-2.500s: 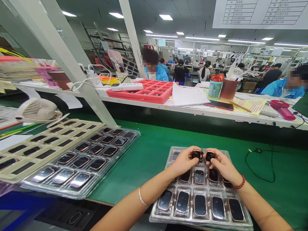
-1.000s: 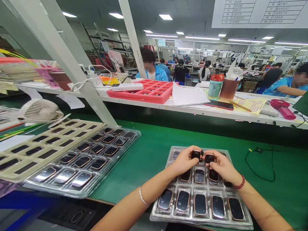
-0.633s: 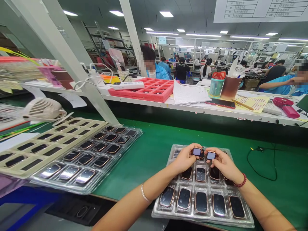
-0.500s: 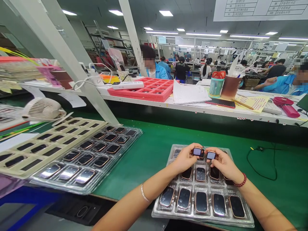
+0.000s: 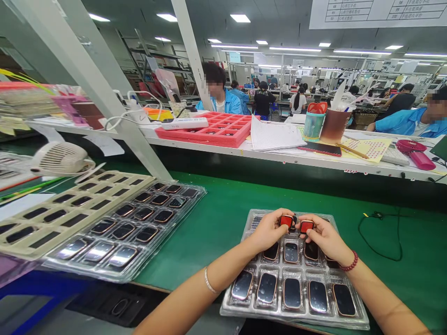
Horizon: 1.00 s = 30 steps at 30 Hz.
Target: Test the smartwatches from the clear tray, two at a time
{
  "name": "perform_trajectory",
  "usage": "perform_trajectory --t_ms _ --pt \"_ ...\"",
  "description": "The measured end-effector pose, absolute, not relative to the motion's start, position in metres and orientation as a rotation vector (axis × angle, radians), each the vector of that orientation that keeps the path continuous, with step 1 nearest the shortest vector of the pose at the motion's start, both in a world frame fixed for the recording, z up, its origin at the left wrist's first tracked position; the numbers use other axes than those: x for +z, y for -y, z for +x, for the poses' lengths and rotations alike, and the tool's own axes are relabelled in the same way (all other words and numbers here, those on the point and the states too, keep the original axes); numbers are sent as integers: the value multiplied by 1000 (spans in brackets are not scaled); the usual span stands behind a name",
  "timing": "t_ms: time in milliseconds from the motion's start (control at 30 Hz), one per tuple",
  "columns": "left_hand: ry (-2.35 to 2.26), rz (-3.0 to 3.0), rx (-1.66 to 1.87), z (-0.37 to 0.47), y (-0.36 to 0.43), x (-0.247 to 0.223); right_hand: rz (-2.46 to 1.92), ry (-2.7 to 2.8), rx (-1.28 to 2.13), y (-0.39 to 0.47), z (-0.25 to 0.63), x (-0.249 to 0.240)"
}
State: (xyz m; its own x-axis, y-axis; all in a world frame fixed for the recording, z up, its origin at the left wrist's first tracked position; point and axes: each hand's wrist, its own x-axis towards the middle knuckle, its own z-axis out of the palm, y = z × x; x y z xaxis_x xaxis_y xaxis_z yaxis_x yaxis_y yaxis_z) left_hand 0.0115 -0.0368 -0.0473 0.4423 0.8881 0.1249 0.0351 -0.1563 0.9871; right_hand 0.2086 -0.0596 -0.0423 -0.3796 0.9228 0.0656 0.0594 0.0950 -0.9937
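Observation:
Pinched in my left hand (image 5: 271, 228) is a smartwatch body (image 5: 286, 221) without a strap, its lit screen red. My right hand (image 5: 324, 236) grips a second smartwatch body (image 5: 307, 227), also showing red. The two are held side by side, slightly apart, above the far rows of a clear plastic tray (image 5: 226, 307). Rows of dark-screened watch bodies with gold-coloured rims, such as one watch (image 5: 292, 292) in the front row, lie in its pockets. My hands and wrists cover some of the far pockets.
To the left lie another clear tray (image 5: 134, 260) of watches and a beige tray (image 5: 78, 201). A small fan (image 5: 61, 159) stands behind them. A black cable (image 5: 379, 251) lies at right. The raised shelf holds a red foam tray (image 5: 206, 139), papers and pen cups. Co-workers sit beyond.
Both watch screens have switched from whitish to red. My hands have stayed in nearly the same place. At the far right, a co-worker's raised hand has gone down out of sight.

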Motion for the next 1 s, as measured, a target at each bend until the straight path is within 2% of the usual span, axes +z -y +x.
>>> perform_trajectory --t_ms 1000 --pt "-866 1389 872 13 44 -32 -1031 1596 1401 57 211 -42"
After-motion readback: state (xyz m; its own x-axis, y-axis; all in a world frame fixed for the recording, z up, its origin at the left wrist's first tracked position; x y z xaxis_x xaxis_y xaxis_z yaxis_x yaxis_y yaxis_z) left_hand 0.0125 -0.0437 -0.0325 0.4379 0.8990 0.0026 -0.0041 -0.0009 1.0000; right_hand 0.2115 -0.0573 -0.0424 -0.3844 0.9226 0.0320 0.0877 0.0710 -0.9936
